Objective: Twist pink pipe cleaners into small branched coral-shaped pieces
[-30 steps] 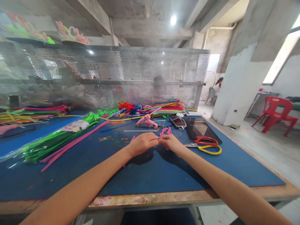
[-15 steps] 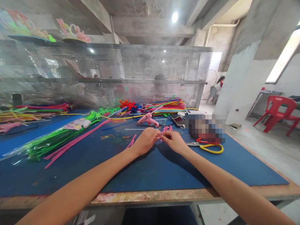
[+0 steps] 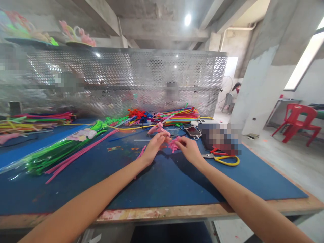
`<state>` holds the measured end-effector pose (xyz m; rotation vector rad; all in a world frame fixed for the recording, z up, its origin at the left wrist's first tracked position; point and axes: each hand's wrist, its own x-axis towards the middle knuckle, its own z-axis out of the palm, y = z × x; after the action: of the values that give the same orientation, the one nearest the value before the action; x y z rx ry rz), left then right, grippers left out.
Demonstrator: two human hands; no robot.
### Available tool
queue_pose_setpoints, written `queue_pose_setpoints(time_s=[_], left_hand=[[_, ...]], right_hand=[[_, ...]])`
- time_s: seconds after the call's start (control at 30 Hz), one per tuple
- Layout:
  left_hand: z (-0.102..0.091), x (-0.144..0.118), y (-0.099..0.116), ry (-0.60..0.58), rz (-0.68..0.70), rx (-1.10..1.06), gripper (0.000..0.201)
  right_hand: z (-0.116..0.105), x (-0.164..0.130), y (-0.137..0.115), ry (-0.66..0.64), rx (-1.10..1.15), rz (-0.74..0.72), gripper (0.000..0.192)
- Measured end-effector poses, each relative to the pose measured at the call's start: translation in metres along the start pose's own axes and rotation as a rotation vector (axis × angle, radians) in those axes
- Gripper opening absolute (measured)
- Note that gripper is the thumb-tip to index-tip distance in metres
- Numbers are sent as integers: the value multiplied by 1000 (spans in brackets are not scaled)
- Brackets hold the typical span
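Observation:
My right hand [image 3: 189, 150] pinches a small pink pipe-cleaner piece [image 3: 173, 145] just above the blue mat [image 3: 162, 182]. A little to its left, my left hand [image 3: 155, 145] hovers with its fingers apart, close to the pink glue gun [image 3: 158, 128]; I cannot tell whether it touches the gun. A loose pink pipe cleaner [image 3: 141, 153] lies under my left wrist.
Scissors with red and yellow handles [image 3: 224, 157] lie right of my right hand, beside a blurred-out dark object and a phone [image 3: 192, 131]. Green and pink pipe-cleaner bundles [image 3: 58, 152] spread at left. A perforated metal screen [image 3: 121, 84] stands behind, with people beyond it. Red chair [image 3: 297, 121] at right.
My hands, joined on the pink piece before, have moved farther out and parted. The right keeps the piece; the left has opened toward the glue gun.

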<state>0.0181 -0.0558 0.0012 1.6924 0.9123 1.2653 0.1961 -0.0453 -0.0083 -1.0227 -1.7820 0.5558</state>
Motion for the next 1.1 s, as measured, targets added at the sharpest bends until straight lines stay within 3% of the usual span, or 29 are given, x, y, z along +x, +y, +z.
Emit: queue_pose_setpoints(time_s=[0.07, 0.13, 0.23, 0.3, 0.43, 0.53, 0.63, 0.73, 0.8, 0.97, 1.1], left_hand=[[-2, -3, 3, -24, 113, 254, 55], [0, -8, 7, -40, 305, 621, 65], [7, -15, 10, -143, 607, 1060, 84], [13, -19, 10, -181, 715, 1192, 92], [22, -22, 6, -259, 793, 1246, 96], [24, -23, 3, -304, 782, 1259, 98], [24, -22, 1, -294, 748, 1281, 98], [23, -21, 1, -296, 724, 1319, 88], [23, -20, 2, -297, 712, 1350, 79], [25, -19, 9, -318, 676, 1393, 67], [25, -18, 15, -346, 687, 1409, 48]], right_hand=[[-2, 5, 6, 179, 42, 51, 37], [0, 7, 7, 208, 205, 116, 54], [8, 0, -4, -56, 606, 185, 54], [15, -8, -17, -242, 826, 140, 56], [22, -19, -35, -296, 993, 95, 63], [19, -16, -33, -246, 872, 110, 57], [15, -10, -25, -161, 622, 1, 47], [14, -8, -18, -29, 386, -41, 39], [15, -9, -15, 11, 281, 4, 37], [14, -10, -12, 19, -49, 91, 50], [8, -5, -11, -58, -406, 134, 55]])
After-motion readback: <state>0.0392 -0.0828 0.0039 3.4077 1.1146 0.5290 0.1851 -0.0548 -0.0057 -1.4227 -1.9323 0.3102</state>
